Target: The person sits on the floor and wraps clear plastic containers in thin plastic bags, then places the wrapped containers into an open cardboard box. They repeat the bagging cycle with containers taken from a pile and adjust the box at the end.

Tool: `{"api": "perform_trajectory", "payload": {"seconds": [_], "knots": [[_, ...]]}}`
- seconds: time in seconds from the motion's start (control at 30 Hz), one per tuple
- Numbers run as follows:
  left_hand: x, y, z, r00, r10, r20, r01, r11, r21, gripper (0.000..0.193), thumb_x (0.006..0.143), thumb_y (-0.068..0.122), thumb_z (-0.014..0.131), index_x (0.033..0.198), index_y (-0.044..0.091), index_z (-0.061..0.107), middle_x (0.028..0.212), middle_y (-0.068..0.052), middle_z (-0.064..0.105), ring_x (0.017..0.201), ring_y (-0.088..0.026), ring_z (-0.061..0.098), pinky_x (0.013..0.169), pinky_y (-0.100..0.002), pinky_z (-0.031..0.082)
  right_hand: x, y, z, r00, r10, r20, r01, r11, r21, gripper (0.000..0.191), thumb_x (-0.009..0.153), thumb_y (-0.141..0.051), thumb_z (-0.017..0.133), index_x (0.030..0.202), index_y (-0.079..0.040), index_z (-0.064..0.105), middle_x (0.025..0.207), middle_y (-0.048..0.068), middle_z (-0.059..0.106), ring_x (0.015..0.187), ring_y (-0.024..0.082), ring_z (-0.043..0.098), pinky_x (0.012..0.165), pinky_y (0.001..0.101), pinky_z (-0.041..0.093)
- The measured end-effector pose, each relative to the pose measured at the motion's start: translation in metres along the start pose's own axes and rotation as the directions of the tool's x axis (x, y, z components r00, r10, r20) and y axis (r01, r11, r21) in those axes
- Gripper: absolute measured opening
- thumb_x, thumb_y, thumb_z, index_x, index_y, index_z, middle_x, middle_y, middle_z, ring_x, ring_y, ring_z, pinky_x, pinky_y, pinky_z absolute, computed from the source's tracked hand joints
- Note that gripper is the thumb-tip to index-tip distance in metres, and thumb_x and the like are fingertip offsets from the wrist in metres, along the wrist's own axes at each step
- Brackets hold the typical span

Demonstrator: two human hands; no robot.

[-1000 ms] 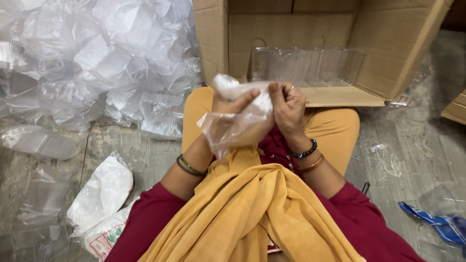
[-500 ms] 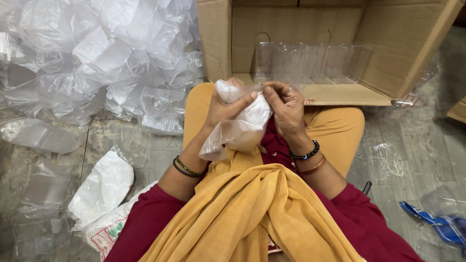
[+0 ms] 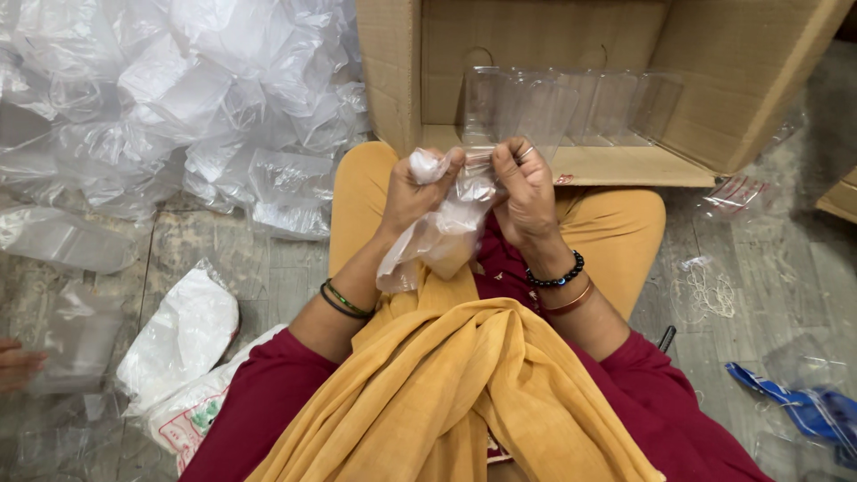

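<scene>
My left hand (image 3: 416, 192) and my right hand (image 3: 525, 189) are raised side by side over my lap, both gripping a clear plastic bag (image 3: 439, 234). The left fist bunches the bag's top, and a crumpled white tuft sticks out above it. The right fingers pinch the bag's upper edge next to the left thumb. The rest of the bag hangs down loosely between my wrists, over a mustard scarf (image 3: 455, 393). What is inside the bag, if anything, I cannot make out.
An open cardboard box (image 3: 625, 165) lies on its side just beyond my knees, with several clear plastic containers (image 3: 571, 103) standing in it. A large heap of clear plastic bags (image 3: 170, 98) fills the floor at left. White bags (image 3: 178, 335) lie near my left elbow; another person's hand (image 3: 16, 364) shows at the left edge.
Both hands have lifted slightly and moved closer together. The bag, earlier puffed out over the left hand, is now gathered tighter at its top and hangs narrower.
</scene>
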State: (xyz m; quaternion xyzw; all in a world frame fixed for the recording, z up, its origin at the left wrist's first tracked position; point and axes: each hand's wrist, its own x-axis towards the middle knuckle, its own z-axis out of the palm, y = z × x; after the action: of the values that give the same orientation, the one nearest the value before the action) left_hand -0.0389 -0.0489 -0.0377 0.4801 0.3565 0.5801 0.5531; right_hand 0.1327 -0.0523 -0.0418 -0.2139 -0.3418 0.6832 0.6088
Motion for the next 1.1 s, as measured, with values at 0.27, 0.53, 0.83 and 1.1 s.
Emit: {"api": "perform_trajectory", "payload": {"seconds": [0.27,0.53,0.83,1.1], "knots": [[0.013,0.025,-0.040,0.675,-0.266,0.688,0.545,0.808,-0.222,0.028,0.096,0.032,0.073,0.098,0.005,0.067,0.087,-0.005,0.070,0.083,-0.013,0.065,0.068,-0.027,0.052,-0.024,-0.047,-0.065,0.961,0.274,0.038,-0.262,0.944,-0.199,0.012,0.107,-0.011,0.070,0.109,-0.003,0.061,0.089,-0.002,0.063,0.077,0.006,0.056,0.068,0.0238,0.047],[0.144,-0.070,0.032,0.928,-0.147,0.343,0.151,0.988,0.016,0.015,0.089,0.013,0.070,0.103,0.007,0.070,0.094,-0.002,0.072,0.084,-0.013,0.069,0.074,-0.030,0.058,0.036,-0.080,-0.125,0.886,-0.442,-0.139,-0.009,0.283,-0.959,0.014,0.099,-0.010,0.067,0.104,0.003,0.066,0.080,0.007,0.070,0.069,0.010,0.065,0.062,0.0283,0.053],[0.148,-0.107,0.039,0.930,-0.355,0.096,0.363,0.847,-0.388,0.019,0.096,0.014,0.057,0.097,0.004,0.073,0.088,-0.007,0.072,0.075,-0.018,0.069,0.063,-0.034,0.059,0.106,-0.024,-0.125,0.905,-0.300,-0.303,-0.005,0.704,-0.711,0.025,0.112,-0.023,0.061,0.091,-0.009,0.057,0.076,-0.006,0.055,0.063,0.006,0.046,0.049,0.0269,0.037],[0.006,-0.060,-0.156,0.908,-0.418,0.025,0.403,0.856,-0.324,0.031,0.096,0.021,0.061,0.107,-0.006,0.072,0.102,-0.018,0.073,0.085,-0.027,0.072,0.074,-0.040,0.060,0.031,0.108,-0.048,0.967,0.134,0.218,-0.022,0.893,-0.449,0.023,0.111,-0.026,0.052,0.112,-0.005,0.061,0.101,-0.001,0.064,0.088,0.010,0.058,0.076,0.0246,0.049]]}}
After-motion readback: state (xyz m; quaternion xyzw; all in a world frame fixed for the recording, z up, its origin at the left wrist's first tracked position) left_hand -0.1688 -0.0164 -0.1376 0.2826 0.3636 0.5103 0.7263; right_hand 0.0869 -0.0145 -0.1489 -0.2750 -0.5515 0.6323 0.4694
